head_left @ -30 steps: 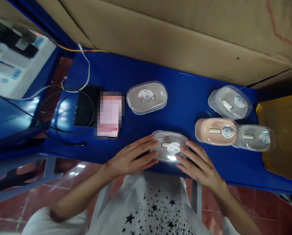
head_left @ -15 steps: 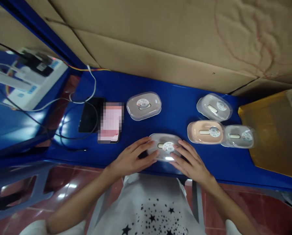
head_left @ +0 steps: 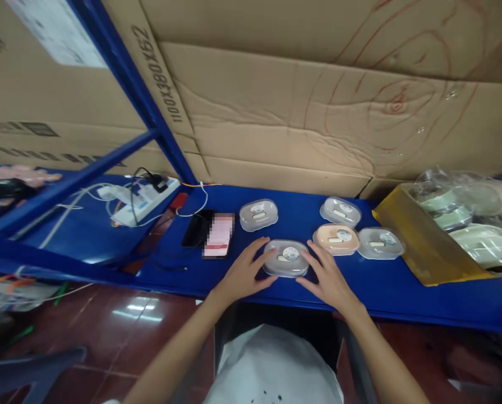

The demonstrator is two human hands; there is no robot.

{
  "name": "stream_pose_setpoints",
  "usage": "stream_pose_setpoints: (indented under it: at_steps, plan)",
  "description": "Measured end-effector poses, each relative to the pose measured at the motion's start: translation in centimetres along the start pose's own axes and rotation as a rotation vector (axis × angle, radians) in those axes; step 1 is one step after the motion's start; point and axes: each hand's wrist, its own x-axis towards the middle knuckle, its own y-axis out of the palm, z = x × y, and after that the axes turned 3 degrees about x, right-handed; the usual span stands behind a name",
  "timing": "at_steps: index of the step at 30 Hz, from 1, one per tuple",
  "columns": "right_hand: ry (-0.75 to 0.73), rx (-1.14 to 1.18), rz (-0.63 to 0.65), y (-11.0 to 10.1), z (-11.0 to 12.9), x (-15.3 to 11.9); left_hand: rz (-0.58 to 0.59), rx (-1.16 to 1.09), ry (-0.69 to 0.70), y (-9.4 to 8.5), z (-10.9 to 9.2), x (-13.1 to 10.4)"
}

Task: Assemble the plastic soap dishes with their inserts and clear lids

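Two bare hands frame one clear-lidded oval box [head_left: 286, 258] at the front edge of the blue bench [head_left: 402, 297], near its middle. The left hand [head_left: 244, 273] lies on the bench with its fingers spread and extended, the fingertips pressing the box's left end. The right hand [head_left: 328, 279] mirrors it at the right end, fingers loosely splayed and touching the lid's rim. Neither hand is clenched; both cup the box from the sides, and the box rests flat on the bench. A round sticker and a pale oblong piece show through its lid.

Four more boxes of the same kind sit further back. A grey box [head_left: 258, 215] stands toward the back edge, left of the held one. A second grey box [head_left: 340, 211] stands near the back edge to the right. A peach-coloured box [head_left: 336, 239] lies just right of the held box, and another clear box [head_left: 381, 242] touches the peach one on its right side.

A phone [head_left: 218, 242] lies face up left of the held box, with a dark device [head_left: 193, 230] just beside it. A yellow tray [head_left: 419, 241] with bagged dishes occupies the right end. A white power strip [head_left: 141, 201] with cables rests on the neighbouring surface at left. Cardboard cartons [head_left: 318, 112] rise behind the back edge.
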Motion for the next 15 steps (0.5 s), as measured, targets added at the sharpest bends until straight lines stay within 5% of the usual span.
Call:
stream_pose_setpoints:
  at_steps: [15]
  plan:
    - [0.268,0.307,-0.107,1.3,-2.1,-1.2,-0.190,-0.034,-0.174,-0.4,0.6,-0.4]
